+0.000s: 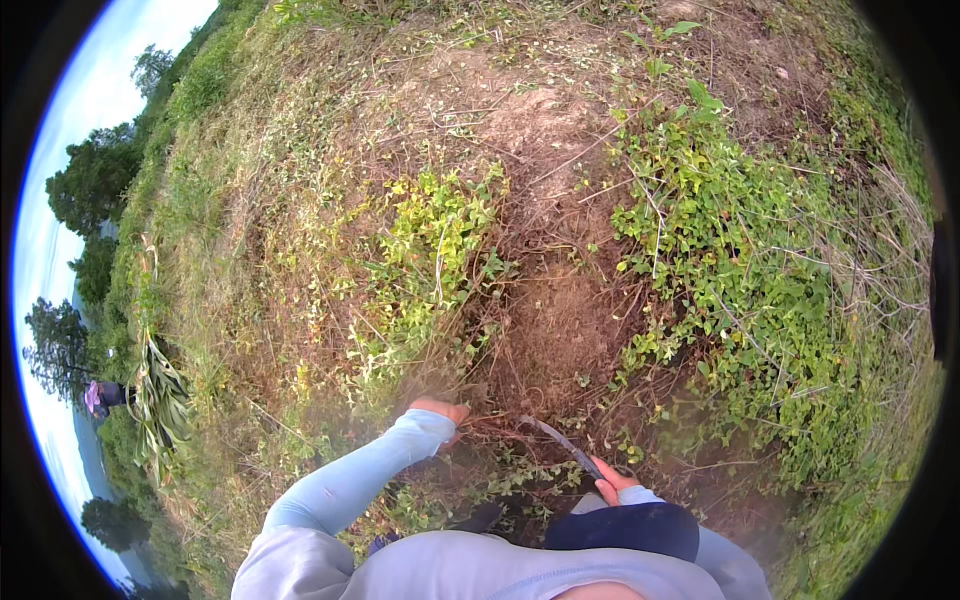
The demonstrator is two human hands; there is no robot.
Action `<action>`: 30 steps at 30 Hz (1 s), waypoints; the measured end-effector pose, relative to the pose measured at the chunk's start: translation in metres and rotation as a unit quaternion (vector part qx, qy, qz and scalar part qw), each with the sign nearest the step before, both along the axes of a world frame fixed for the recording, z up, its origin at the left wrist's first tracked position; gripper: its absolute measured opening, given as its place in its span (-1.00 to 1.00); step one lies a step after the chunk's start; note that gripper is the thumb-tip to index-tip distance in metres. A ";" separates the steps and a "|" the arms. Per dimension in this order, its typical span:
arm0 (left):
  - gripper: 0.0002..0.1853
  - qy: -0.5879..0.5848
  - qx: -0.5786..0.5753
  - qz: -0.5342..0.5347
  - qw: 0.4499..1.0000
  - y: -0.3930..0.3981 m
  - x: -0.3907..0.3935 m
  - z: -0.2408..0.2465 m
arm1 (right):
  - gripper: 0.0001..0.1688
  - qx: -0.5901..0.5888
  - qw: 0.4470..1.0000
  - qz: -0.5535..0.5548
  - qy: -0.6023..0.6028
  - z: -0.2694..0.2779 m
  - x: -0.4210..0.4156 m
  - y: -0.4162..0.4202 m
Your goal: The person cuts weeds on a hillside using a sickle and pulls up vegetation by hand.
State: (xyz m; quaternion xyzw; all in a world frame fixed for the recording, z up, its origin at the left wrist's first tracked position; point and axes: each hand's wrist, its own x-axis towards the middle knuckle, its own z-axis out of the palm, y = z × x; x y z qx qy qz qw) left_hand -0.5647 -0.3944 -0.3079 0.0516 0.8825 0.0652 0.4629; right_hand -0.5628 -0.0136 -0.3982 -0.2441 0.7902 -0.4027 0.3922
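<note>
My right hand is closed on the handle of a sickle. The curved metal blade of the sickle reaches up and left over reddish soil, its tip near some thin stems. To the left, my left hand is at the lower edge of a clump of leafy vines; thin brown stems run from it towards the blade. Its fingers are mostly hidden and blurred, so its grip cannot be made out. Between the vine clumps lies a strip of bare soil.
Dense green vines with dry twigs cover the slope at the right. Dry grass and low plants spread to the left. A person in a pink head covering is far left, near a large-leaved plant and trees.
</note>
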 end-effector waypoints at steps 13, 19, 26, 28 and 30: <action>-0.49 0.354 0.000 0.018 0.935 0.027 -0.072 0.009 | -0.37 0.095 0.968 -0.194 0.124 0.036 -0.204 -0.141; -0.22 0.507 -0.123 -0.028 0.853 0.009 -0.138 -0.035 | -0.36 0.068 0.978 -0.185 0.071 0.029 -0.111 -0.094; -0.62 0.253 -0.164 0.039 0.953 0.012 -0.153 -0.043 | -0.35 0.027 0.987 -0.138 0.075 0.052 -0.068 -0.072; -0.63 0.228 -0.141 0.099 0.958 0.004 -0.155 -0.038 | -0.36 0.055 0.987 -0.116 0.095 0.067 -0.096 -0.080; -0.62 0.214 -0.117 0.118 0.963 -0.010 -0.156 -0.035 | -0.39 0.053 0.980 -0.132 0.140 0.068 -0.124 -0.097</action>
